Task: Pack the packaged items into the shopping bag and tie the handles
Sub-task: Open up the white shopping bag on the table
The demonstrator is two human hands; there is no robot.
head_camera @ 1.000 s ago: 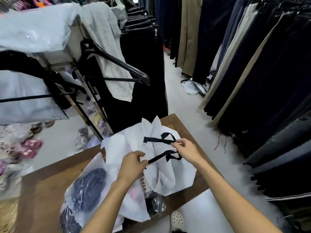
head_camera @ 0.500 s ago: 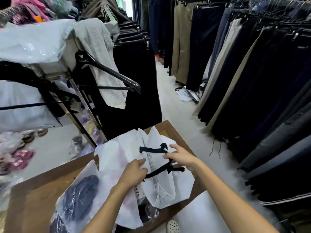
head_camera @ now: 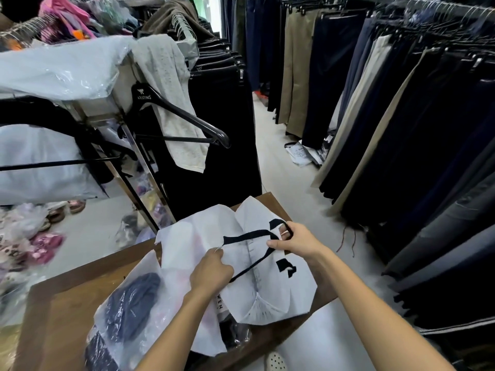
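- The left hand (head_camera: 211,271) curls its fingers round one black handle (head_camera: 249,267) that runs up toward the right hand; its fingertips touch the white bag (head_camera: 270,293)
- The right hand (head_camera: 297,241) pinches the other handle (head_camera: 246,234) where the straps cross; the strap stretches left from it toward the left hand
- The bag lies under both hands on the table (head_camera: 67,303); its right corner overhangs the table edge just below the right wrist
- A clear packet (head_camera: 131,303) with dark cloth lies left of the left forearm, touching the bag
- Right of the right arm, bare floor (head_camera: 284,183) runs away between racks of trousers (head_camera: 401,135); a hanger (head_camera: 184,116) juts out beyond the left hand
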